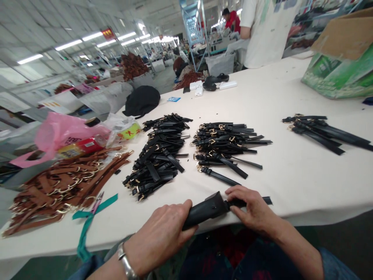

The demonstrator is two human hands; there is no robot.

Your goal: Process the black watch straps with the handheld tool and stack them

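My left hand [169, 229] is closed around a wide black piece [206, 211], smooth and leather-like, whose exact kind I cannot make out. At its right end my right hand [250, 208] pinches a narrow black strap [267, 200], its tail sticking out to the right past my fingers. The strap meets the wide piece between my hands; how they join is hidden. Just beyond lies a single black buckle strap [220, 177]. Behind it are a pile of black buckle straps [224, 140] and a larger pile [163, 151] to the left.
Brown straps with gold rings [64, 182] lie at left, near small scissors [97, 203] tied with green ribbon [107, 205]. More black straps [323, 130] are at right, below a green carton [338, 74]. A black cap [142, 100] and pink bag [64, 130] sit behind. A person in white [265, 35] stands across the table.
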